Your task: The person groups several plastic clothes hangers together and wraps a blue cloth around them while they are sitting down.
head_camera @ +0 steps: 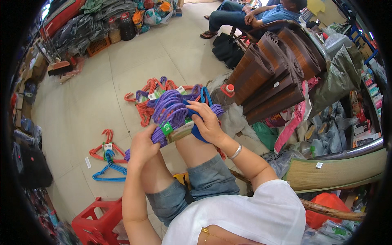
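Note:
A bundle of purple coated hangers (170,110) rests above my knees, its hooks bunched together at the top. Around its middle runs a printed card sleeve (180,130) with a green end. My left hand (144,147) grips the bundle's left side. My right hand (206,119) lies over the right side, its fingers near the hooks and the sleeve; something dark blue (199,133) shows beneath it. Beyond the bundle, red and purple hangers (150,88) are heaped on the floor, with blue hanger hooks (205,95) beside them. Red hangers (107,147) and blue hangers (110,171) lie at the left.
A red plastic stool (98,222) stands at lower left. Rolled brown mats (266,67) lean at the right, near a red-capped jug (225,93). A seated person (257,18) is at the top. A broom (58,65) and a black case (32,165) are along the left.

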The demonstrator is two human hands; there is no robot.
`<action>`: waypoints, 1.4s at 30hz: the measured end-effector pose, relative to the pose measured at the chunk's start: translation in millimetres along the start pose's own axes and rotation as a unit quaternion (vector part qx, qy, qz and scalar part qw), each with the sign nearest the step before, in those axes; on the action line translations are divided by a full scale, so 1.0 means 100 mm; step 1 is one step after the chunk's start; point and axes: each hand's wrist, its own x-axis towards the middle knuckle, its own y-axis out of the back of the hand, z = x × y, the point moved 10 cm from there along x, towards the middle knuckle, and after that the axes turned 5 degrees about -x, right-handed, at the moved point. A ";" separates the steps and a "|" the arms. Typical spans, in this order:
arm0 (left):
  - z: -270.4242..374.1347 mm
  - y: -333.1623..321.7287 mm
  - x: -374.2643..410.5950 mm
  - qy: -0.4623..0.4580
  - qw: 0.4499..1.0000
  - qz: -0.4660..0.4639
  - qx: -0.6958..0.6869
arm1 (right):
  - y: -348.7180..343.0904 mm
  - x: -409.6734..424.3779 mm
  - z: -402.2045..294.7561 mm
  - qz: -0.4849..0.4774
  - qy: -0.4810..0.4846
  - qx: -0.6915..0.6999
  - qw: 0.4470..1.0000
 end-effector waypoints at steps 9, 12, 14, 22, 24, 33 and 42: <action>0.07 -0.07 -0.01 -0.020 1.000 0.001 0.002 | 0.53 -0.31 1.06 -0.020 -0.135 -0.107 0.985; 0.01 -0.09 -0.02 -0.028 1.000 0.001 0.004 | 0.53 -0.16 0.76 -0.009 -0.161 -0.007 0.987; 0.05 -0.12 -0.02 -0.050 0.999 0.007 -0.006 | 0.43 -0.02 0.26 -0.025 0.025 -0.093 0.995; 0.38 -0.13 -0.15 -0.093 0.993 0.015 0.065 | 0.20 -0.20 1.46 -0.204 -0.271 -0.255 0.906; 0.49 -0.13 -0.23 -0.116 0.990 0.022 0.072 | 0.12 -0.15 1.60 -0.251 -0.307 -0.296 0.869; 0.20 0.10 -0.30 -0.044 0.997 0.061 0.037 | 0.16 -0.03 2.05 -0.123 -0.408 0.109 0.898; 0.15 -0.02 -0.24 -0.032 0.998 0.034 0.041 | 0.19 -0.24 1.56 -0.154 -0.291 -0.228 0.916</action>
